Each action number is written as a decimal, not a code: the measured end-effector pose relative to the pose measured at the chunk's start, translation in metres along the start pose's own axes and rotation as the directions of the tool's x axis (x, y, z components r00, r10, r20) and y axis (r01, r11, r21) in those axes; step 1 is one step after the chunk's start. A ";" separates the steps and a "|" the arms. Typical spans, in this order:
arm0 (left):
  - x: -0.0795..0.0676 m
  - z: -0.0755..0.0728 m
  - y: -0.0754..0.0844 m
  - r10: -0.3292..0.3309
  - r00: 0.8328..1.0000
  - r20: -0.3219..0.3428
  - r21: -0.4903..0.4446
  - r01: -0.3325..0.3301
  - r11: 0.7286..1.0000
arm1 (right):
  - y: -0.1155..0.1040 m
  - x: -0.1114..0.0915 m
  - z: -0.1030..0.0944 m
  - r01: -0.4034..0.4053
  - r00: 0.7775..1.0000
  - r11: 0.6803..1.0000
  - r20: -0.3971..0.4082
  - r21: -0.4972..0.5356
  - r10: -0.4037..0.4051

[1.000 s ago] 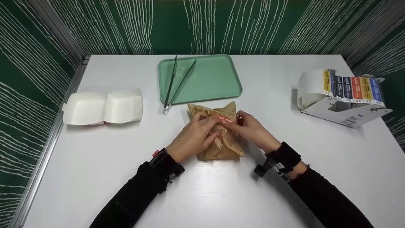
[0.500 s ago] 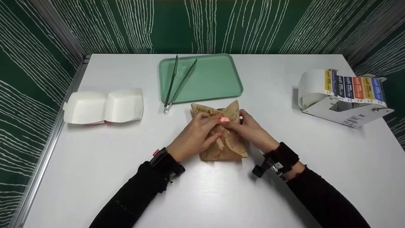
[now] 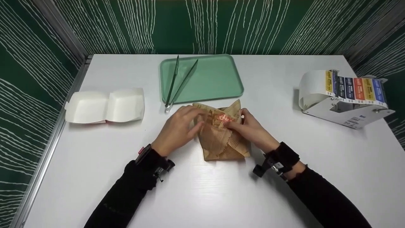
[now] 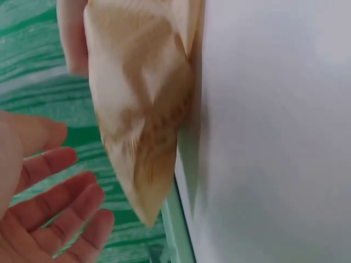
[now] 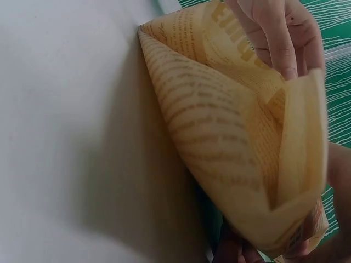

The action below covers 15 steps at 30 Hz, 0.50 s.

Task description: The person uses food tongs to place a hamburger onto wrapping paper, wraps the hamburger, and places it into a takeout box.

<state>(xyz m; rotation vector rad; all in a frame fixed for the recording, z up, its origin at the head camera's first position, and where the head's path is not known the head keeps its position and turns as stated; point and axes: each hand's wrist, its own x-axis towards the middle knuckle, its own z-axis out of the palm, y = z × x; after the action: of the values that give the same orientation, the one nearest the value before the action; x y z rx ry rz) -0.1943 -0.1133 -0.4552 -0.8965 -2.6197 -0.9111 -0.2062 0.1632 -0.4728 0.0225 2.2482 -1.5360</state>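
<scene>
A packet of brown printed wrapping paper [image 3: 218,144] lies folded on the table, its corners sticking up at the far side. A small orange-red sticker [image 3: 225,118] sits on its top folds. My right hand [image 3: 253,131] grips the packet's right side, thumb on top by the sticker and fingers behind the edge. In the left wrist view my left hand [image 4: 52,205] is spread beside the paper [image 4: 140,109], apart from it. Seen from above, the left hand [image 3: 180,128] hovers at the packet's left edge. What the paper wraps is hidden.
Behind the packet lies a green tray [image 3: 218,79] with metal tongs [image 3: 172,82] resting across its left end. An unfolded white carton box [image 3: 88,107] stands at the left. At the right is a label dispenser [image 3: 345,114] with several coloured rolls.
My left hand has let go of the sticker area and moved left to the packet's edge, uncovering the sticker. The right hand keeps its hold. The packet has shifted slightly right.
</scene>
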 end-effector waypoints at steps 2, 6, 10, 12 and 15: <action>-0.003 -0.010 -0.010 -0.063 0.997 -0.053 0.036 0.065 0.997 | 0.001 0.001 -0.001 0.001 1.000 1.000 -0.006 -0.004 -0.001; -0.008 -0.033 -0.033 -0.235 0.961 -0.146 0.089 0.249 0.964 | 0.002 0.001 -0.004 0.003 1.000 1.000 -0.019 -0.016 -0.004; -0.014 -0.053 -0.056 -0.364 0.903 -0.228 0.152 0.402 0.903 | 0.003 0.000 -0.008 0.015 1.000 1.000 -0.022 -0.013 -0.015; -0.018 -0.059 -0.066 -0.405 0.877 -0.256 0.191 0.457 0.869 | 0.004 0.000 -0.009 0.019 1.000 1.000 -0.015 -0.006 -0.019; -0.024 -0.064 -0.078 -0.466 0.845 -0.264 0.234 0.525 0.818 | 0.004 0.000 -0.010 0.017 1.000 1.000 -0.006 0.000 -0.017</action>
<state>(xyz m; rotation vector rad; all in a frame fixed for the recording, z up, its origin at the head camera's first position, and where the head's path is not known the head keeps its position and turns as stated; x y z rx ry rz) -0.2227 -0.2131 -0.4522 -0.0268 -2.7503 -0.6277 -0.2086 0.1741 -0.4737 0.0084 2.2587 -1.5472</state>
